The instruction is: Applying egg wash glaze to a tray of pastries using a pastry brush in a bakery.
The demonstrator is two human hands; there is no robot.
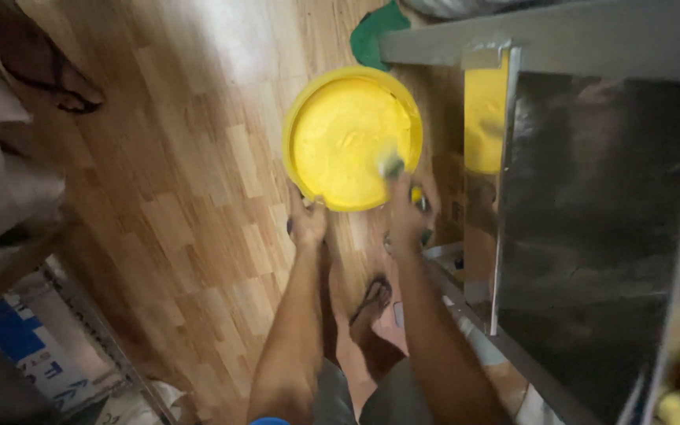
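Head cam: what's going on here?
A person is bent over a yellow round tub that sits on the wood floor. The left hand grips its near rim; the right hand is at the right rim, holding something small and blurred. A shiny metal cabinet stands to the right, and a sandalled foot shows below.

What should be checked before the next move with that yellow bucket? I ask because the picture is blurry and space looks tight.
1. Left hand on the yellow bucket rim: ok, touching the near edge.
2. Right hand on the rim: ok, though what it holds is blurred.
3. Lid seated: cannot tell.
4. Bucket resting on the wooden floor: cannot tell.
5. Room beside the metal cabinet: not ok, bucket very close.
6. Foot away from bucket: ok.
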